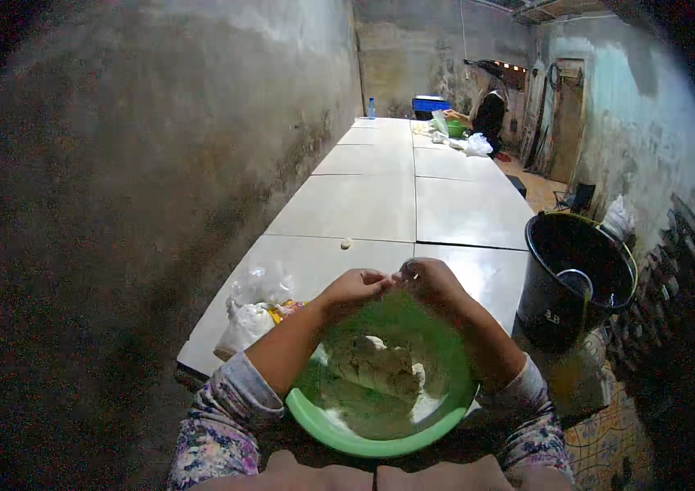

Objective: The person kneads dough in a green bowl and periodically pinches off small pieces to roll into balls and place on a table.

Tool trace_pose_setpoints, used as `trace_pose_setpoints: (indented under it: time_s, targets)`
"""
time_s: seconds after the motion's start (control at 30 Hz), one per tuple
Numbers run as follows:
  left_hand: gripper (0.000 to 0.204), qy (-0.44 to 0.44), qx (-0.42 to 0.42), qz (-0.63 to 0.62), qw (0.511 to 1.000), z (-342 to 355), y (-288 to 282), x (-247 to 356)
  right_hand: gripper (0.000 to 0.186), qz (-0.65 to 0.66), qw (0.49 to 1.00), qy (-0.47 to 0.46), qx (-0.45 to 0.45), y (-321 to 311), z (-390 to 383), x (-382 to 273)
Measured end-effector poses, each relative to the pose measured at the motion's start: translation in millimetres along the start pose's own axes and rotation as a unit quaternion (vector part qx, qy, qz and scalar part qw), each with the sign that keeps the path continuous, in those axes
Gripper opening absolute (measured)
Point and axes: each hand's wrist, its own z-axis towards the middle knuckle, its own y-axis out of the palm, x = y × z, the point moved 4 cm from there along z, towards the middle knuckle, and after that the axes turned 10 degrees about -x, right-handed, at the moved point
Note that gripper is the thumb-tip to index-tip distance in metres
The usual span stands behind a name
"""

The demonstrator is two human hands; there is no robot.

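Observation:
Over the far side of a green basin (pixel 364 446), my left hand (pixel 357 286) and my right hand (pixel 433 282) meet fingertip to fingertip. Both are closed in a pinch on a small piece of pale dough (pixel 395 277), mostly covered by the fingers. A larger lump of dough (pixel 376 368) lies in the basin, with loose white flour around it. Beyond my left hand, a small round dough piece (pixel 346 243) rests on the white tabletop (pixel 355 204).
Left of the basin sits a clear plastic bag of white powder (pixel 245 327). A tall black bucket (pixel 548 307) stands at the right. Far along the table are a person (pixel 490 119), a green bowl (pixel 456 128), white bags (pixel 478 146) and a blue bottle (pixel 371 108). A wall borders the left.

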Motion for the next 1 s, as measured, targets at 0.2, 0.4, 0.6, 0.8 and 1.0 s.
trace_pose_setpoints:
  time_s: [0.2, 0.4, 0.6, 0.8, 1.0]
  targets:
    - [0.034, 0.005, -0.050, -0.061, 0.997, 4, -4, -6, 0.018, -0.016, 0.999, -0.047, -0.007, -2, -8, -15]
    - [0.039, 0.046, -0.090, -0.077, 0.992, 9, -7, -13, 0.008, -0.053, 0.995, -0.087, -0.018, -1, -9, -28]
    - [0.040, 0.056, -0.191, -0.090, 0.976, 5, 10, -6, 0.012, 0.040, 0.986, -0.008, -0.164, 9, -12, -12]
    - [0.041, 0.076, -0.113, -0.037, 0.990, 6, 3, -7, 0.021, 0.115, 0.976, -0.045, -0.179, 17, -2, -2]
    - [0.043, 0.076, -0.026, -0.015, 0.997, -3, -4, 9, 0.024, 0.325, 0.931, -0.003, -0.164, 6, -3, -10]
